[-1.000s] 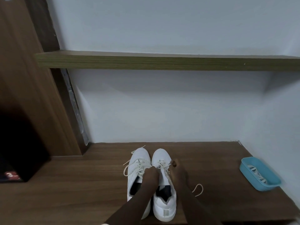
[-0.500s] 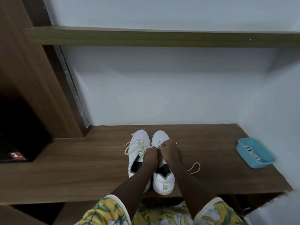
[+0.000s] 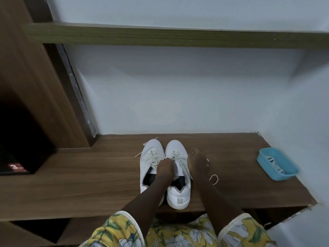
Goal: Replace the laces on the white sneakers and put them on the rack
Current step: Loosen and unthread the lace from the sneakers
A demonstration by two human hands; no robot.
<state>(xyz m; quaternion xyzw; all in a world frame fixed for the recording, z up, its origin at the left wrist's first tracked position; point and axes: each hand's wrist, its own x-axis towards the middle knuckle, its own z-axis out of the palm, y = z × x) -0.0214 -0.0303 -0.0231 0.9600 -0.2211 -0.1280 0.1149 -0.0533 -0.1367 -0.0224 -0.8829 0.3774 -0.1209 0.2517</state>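
Two white sneakers stand side by side, toes toward the wall, on the wooden shelf (image 3: 89, 175). The left sneaker (image 3: 151, 154) has loose cream laces across its top. My left hand (image 3: 164, 169) sits over the right sneaker (image 3: 178, 196) and pinches its lace at the eyelets. My right hand (image 3: 198, 164) is blurred, just right of that sneaker, with its fingers curled on a lace; small white bits show at its edge. A loop of lace (image 3: 213, 179) lies on the wood beside my right wrist.
A blue plastic tray (image 3: 263, 162) holding other laces sits at the shelf's right end near the white wall. A higher wooden shelf (image 3: 178, 38) runs across above. A dark cabinet opening with a red label (image 3: 15, 166) is at the left.
My right hand has moved off the right sneaker's lacing to its right side, drawing the lace out. My left hand stays on the eyelets. The camera has tilted down and nearer.
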